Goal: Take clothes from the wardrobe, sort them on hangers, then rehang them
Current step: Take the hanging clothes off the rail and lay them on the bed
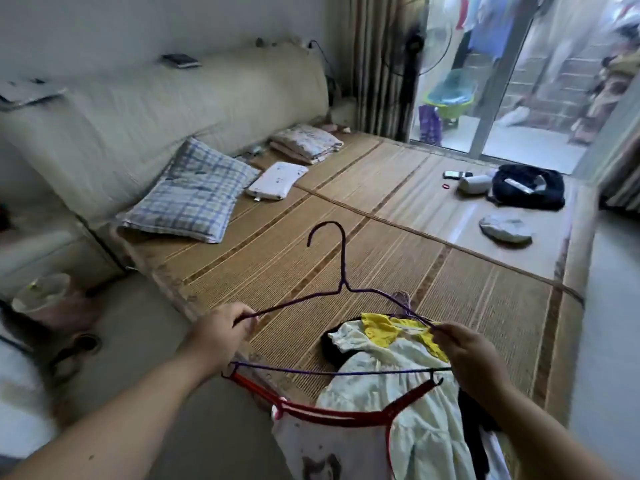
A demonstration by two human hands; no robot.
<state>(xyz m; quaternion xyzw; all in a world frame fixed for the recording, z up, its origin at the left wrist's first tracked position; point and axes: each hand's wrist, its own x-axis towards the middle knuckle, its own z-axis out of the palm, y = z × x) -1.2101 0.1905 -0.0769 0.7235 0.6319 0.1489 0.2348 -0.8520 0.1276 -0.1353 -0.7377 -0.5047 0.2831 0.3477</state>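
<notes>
Holding the purple wire hanger [343, 265] by both ends at lower centre of the frame, with left hand [221, 329] curled round one shoulder and right hand [465, 346] pinching the other. Hook pointing away, likely readied for the pale garment [398, 389] heaped beneath with a red hanger [346, 415] on the mat [398, 244].

A home bedroom: a wide bed spread with a woven bamboo mat [346, 237], a padded headboard [173, 109] behind it; a checked pillow [194, 199] and a folded quilt [304, 143] at its head; striped curtains [377, 64] beside a sliding glass door [498, 98]; laundry [485, 32] hanging on the balcony outside.
</notes>
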